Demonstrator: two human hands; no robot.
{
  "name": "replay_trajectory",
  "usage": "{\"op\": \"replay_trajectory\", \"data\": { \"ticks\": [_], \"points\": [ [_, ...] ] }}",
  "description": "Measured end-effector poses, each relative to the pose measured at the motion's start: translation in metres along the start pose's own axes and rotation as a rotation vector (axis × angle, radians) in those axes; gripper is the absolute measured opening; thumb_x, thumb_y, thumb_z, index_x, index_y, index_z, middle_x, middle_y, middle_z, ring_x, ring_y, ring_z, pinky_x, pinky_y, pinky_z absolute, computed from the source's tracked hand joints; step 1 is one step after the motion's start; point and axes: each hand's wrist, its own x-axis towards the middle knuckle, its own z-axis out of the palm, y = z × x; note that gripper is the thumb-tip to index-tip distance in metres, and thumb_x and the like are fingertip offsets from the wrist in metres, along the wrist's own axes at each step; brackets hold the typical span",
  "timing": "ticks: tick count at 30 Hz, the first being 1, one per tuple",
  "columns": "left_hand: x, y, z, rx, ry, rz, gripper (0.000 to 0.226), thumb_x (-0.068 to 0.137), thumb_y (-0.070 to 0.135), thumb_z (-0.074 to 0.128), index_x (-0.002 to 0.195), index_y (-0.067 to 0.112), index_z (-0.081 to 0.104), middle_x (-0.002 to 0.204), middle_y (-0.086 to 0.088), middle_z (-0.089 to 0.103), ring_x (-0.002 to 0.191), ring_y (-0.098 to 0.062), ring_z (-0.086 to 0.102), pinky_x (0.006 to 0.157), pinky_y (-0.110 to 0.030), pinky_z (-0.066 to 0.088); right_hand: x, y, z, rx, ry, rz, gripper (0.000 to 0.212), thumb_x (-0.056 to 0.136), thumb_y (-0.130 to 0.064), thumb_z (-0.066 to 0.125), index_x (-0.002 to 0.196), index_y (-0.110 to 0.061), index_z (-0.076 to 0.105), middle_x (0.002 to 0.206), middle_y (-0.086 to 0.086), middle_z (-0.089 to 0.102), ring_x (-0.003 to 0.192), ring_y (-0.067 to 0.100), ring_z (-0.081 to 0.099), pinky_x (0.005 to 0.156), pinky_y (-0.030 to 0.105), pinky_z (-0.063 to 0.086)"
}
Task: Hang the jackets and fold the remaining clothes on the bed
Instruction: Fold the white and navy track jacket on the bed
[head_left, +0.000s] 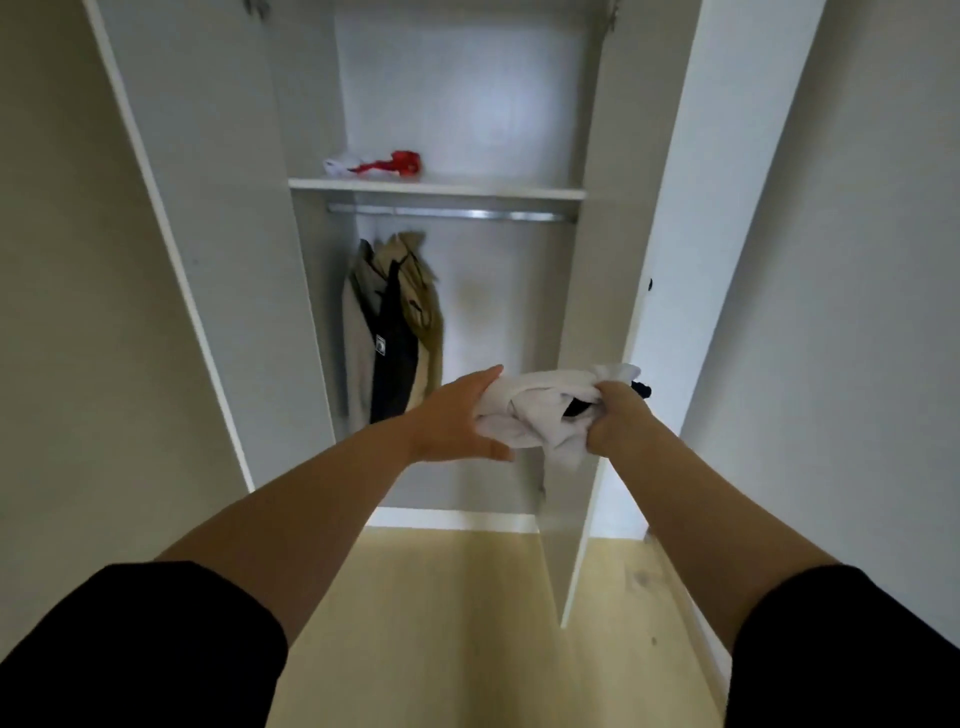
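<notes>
We hold the bunched white cloth bundle (540, 415) crosswise before the open white wardrobe (218, 218). Our right hand (615, 418) grips its end with curled fingers; our left hand (452, 421) presses flat, fingers straight.

Two arms seen from the wearer's own head. The left sleeve (140, 649) and the right sleeve (841, 649) are plain black fabric, loose, each ending in a soft rounded hem on the upper arm. Below the hems, the left forearm (311, 499) and right forearm (701, 493) are bare down to the left hand (457, 421) and right hand (615, 421).
</notes>
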Motion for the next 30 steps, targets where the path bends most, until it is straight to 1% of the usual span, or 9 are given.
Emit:
{"op": "replay_trajectory", "data": {
  "ticks": [2,4,8,11,14,16,18,24,30],
  "points": [
    [0.001,-0.014,-0.020,0.291,0.226,0.079,0.123,0.060,0.056,0.080,0.151,0.024,0.004,0.155,0.002,0.018,0.140,-0.018,0.020,0.115,-0.044,0.019,-0.002,-0.018,0.036,-0.037,-0.079,-0.018,0.019,0.099,-0.016,0.037,0.085,-0.014,0.050,0.094,0.003,0.070,0.118,0.026,0.053,0.108,0.038,0.034],
    [0.008,-0.026,-0.039,0.515,0.434,0.095,0.120,0.062,0.058,0.078,0.151,0.025,0.003,0.155,0.000,0.020,0.142,-0.019,0.016,0.115,-0.050,0.015,0.003,-0.033,0.064,-0.053,-0.164,-0.019,0.024,0.100,-0.014,0.033,0.081,-0.010,0.047,0.063,0.006,0.064,0.085,0.028,0.059,0.111,0.035,0.032],
    [0.039,-0.044,-0.075,0.546,0.705,0.129,0.099,0.077,0.050,0.070,0.151,0.024,0.009,0.143,-0.005,0.038,0.134,-0.024,0.031,0.114,-0.045,0.012,0.019,-0.054,0.108,-0.027,-0.330,-0.003,0.027,0.100,-0.008,0.031,0.085,0.000,0.052,0.082,0.016,0.052,0.071,0.025,0.051,0.086,0.035,0.042],
    [0.072,-0.058,-0.102,0.487,0.688,0.134,0.091,0.082,0.034,0.068,0.151,0.024,0.009,0.126,-0.005,0.053,0.114,-0.024,0.049,0.098,-0.034,0.036,0.053,-0.069,0.135,-0.055,-0.391,-0.018,0.027,0.100,-0.009,0.033,0.082,-0.001,0.051,0.079,0.015,0.054,0.071,0.025,0.053,0.073,0.034,0.050],
    [0.118,-0.075,-0.132,0.481,0.667,0.076,0.078,0.080,0.026,0.068,0.147,0.020,0.029,0.118,-0.005,0.059,0.104,-0.024,0.057,0.082,-0.029,0.044,0.096,-0.086,0.164,-0.139,-0.403,-0.049,0.032,0.101,-0.010,0.032,0.074,-0.003,0.047,0.050,0.011,0.059,0.053,0.020,0.060,0.042,0.022,0.049],
    [0.153,-0.087,-0.154,0.522,0.722,0.112,0.045,0.077,0.021,0.068,0.121,0.013,0.058,0.106,-0.008,0.063,0.095,-0.027,0.060,0.074,-0.025,0.040,0.130,-0.100,0.185,-0.136,-0.446,-0.015,0.035,0.102,-0.015,0.032,0.075,0.000,0.048,0.042,0.012,0.057,0.063,0.025,0.057,0.052,0.027,0.051],
    [0.190,-0.098,-0.180,0.588,0.727,0.147,0.031,0.075,0.018,0.069,0.104,0.008,0.065,0.097,-0.011,0.065,0.088,-0.030,0.061,0.070,-0.026,0.041,0.169,-0.117,0.208,-0.143,-0.479,-0.017,0.036,0.102,-0.017,0.033,0.077,0.003,0.050,0.043,0.013,0.058,0.071,0.026,0.048,0.068,0.032,0.044],
    [0.298,-0.113,-0.266,0.983,0.663,0.241,0.032,0.063,0.013,0.073,0.092,0.005,0.062,0.090,-0.012,0.062,0.082,-0.030,0.057,0.064,-0.029,0.035,0.274,-0.174,0.280,-0.177,-0.507,-0.137,0.028,0.098,-0.013,0.037,0.072,-0.006,0.047,0.053,0.011,0.057,0.064,0.022,0.044,0.060,0.031,0.039],
    [0.361,-0.142,-0.315,1.068,0.707,0.268,0.041,0.040,0.002,0.081,0.078,-0.001,0.066,0.074,-0.017,0.064,0.064,-0.033,0.063,0.054,-0.032,0.049,0.336,-0.207,0.361,-0.148,-0.540,-0.174,0.022,0.096,-0.016,0.041,0.075,-0.012,0.047,0.075,0.008,0.047,0.063,0.019,0.046,0.061,0.030,0.041]
  ]
}}
